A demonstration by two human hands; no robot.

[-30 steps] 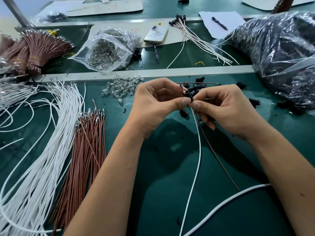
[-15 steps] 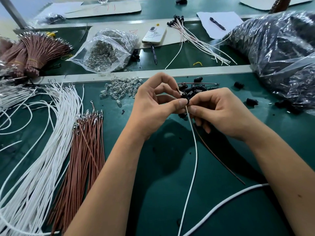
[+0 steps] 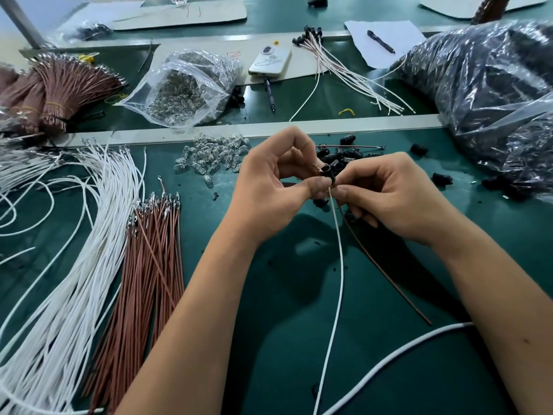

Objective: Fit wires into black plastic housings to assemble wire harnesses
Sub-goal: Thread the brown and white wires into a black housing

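I see left hand (image 3: 269, 190) pinching black housing (image 3: 326, 172) over middle of desk (image 3: 299, 339). Right hand (image 3: 389, 199) pinching white wire (image 3: 339, 265) just under housing; brown wire (image 3: 386, 274) hangs beside it. I judge step: seating wire terminal into housing. Next move needs straight push along cavity, firm counter-hold. Loose housings (image 3: 338, 157) lie just behind hands, spare white wires (image 3: 74, 265) near left edge.
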